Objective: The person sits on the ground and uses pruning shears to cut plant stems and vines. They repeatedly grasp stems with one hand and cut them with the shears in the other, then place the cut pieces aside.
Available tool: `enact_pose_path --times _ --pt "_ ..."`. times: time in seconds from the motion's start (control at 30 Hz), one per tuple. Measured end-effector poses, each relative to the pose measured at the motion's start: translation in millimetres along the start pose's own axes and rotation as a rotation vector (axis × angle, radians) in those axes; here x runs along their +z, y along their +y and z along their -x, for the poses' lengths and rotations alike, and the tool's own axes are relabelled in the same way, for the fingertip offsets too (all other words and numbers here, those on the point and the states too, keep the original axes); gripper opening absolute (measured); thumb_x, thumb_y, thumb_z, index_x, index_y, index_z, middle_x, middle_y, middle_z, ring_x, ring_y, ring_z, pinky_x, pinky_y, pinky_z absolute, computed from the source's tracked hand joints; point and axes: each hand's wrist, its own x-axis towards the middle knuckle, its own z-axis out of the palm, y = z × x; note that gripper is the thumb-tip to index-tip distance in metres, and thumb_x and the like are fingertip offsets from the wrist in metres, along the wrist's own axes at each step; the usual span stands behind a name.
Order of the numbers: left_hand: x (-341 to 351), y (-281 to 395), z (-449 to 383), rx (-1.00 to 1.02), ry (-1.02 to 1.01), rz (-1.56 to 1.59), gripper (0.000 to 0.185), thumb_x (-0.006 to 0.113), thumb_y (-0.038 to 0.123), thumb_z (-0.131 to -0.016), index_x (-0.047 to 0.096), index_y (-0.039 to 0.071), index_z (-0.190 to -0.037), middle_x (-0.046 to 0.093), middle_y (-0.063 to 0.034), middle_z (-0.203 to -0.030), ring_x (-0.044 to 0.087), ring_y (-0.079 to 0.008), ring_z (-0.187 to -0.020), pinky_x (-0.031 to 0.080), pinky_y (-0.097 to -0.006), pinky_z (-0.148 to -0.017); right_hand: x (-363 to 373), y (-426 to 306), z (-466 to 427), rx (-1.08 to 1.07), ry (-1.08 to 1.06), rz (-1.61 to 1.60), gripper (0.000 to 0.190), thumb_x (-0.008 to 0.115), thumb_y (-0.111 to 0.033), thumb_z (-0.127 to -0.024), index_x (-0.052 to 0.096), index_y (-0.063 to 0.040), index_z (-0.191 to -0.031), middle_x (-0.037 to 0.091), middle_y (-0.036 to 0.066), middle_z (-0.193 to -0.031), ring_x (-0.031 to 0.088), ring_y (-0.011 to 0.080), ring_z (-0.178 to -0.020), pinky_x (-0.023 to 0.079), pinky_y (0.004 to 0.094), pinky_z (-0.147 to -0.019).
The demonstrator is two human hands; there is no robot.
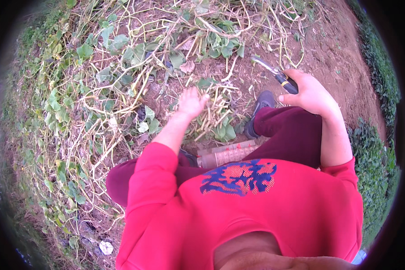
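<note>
My right hand (308,92) grips a bladed hand cutting tool (288,84) by its black handle with a yellow band. The tool's metal blade (265,64) points up and left over bare soil. To the left, my left hand (191,103) is held with thumb and fingers apart and nothing visible in it. Beside and below that hand lies a loose heap of short cut stems (216,114). Green leaves (225,132) lie at the heap's lower edge. Whether the left fingertips touch the plants beneath is unclear.
Tangled, partly dried vines (118,84) cover the ground ahead and to the left. A dark shoe (265,101) stands right of the stems. A pale printed object (227,155) lies between my legs. Bare soil (337,60) slopes at the right, bordered by green plants (378,60).
</note>
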Motion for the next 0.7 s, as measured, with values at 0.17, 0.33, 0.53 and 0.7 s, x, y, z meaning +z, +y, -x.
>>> enact_pose_path --times 0.17,0.33,0.53,0.7 --pt "52.9 23.8 20.5 0.524 -0.049 -0.312 0.049 0.051 0.024 -0.096 0.042 0.017 -0.144 0.036 -0.0208 -0.150 0.039 -0.0317 -0.138 0.029 -0.0480 -0.114 0.4 2.8 -12.4 0.111 -0.032 -0.171 0.068 0.080 -0.022 -0.072 0.053 0.007 -0.128 0.064 0.020 -0.108 0.061 0.0250 -0.098 0.047 0.0356 -0.090" --pt "66.8 15.9 21.9 0.684 -0.110 -0.341 0.064 0.062 0.033 -0.089 0.040 0.023 -0.148 0.029 -0.0129 -0.158 0.026 -0.0352 -0.146 0.022 -0.0480 -0.118 0.9 -0.1 -16.0 0.017 -0.005 -0.154 0.063 0.079 -0.027 -0.071 0.056 0.005 -0.120 0.063 0.022 -0.103 0.062 0.0331 -0.097 0.047 0.0391 -0.087" --pt "21.0 32.3 -11.6 0.535 -0.292 -0.105 0.044 0.057 0.039 -0.093 0.059 0.016 -0.130 0.053 -0.0164 -0.138 0.047 -0.0329 -0.130 0.033 -0.0500 -0.111 0.8 4.8 -21.0 0.020 -0.084 -0.020 0.067 0.076 -0.035 -0.072 0.056 0.005 -0.122 0.063 0.024 -0.107 0.061 0.0390 -0.105 0.048 0.0422 -0.091" --pt "12.3 56.6 -61.9 0.339 0.056 0.385 0.033 0.060 0.019 -0.090 0.064 0.006 -0.120 0.067 -0.0177 -0.114 0.065 -0.0324 -0.103 0.050 -0.0388 -0.094 4.6 2.2 -19.6 -0.027 -0.120 0.048 0.072 0.079 -0.033 -0.071 0.053 0.003 -0.127 0.061 0.024 -0.116 0.059 0.0409 -0.110 0.048 0.0432 -0.095"
